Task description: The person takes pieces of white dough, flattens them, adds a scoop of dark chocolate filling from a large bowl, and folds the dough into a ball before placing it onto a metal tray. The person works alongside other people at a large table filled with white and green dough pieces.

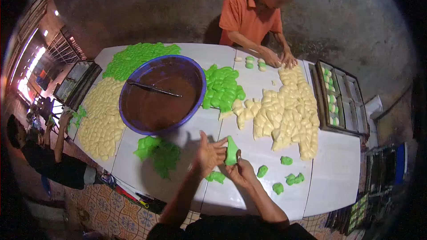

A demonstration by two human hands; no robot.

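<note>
We pinch the green dough piece (231, 152) with our right hand (240, 172), at its eleven o'clock; our left hand (210, 155) is spread, dough at its three o'clock.

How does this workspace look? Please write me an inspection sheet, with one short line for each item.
Surface: white table with visible seams.
Job's things: green dough piece; pale dough heap; purple basin holding brown mixture and a long utensil.
Clutter: loose small green lumps on the near side.
Left hand: fingers spread, at the green dough piece.
Right hand: fingers bent at its lower edge; grip unclear.
Cables: nothing seen.
Surroundings: person in orange across the table; person in dark clothing at left; divided tray at right; patterned floor tiles.
</note>
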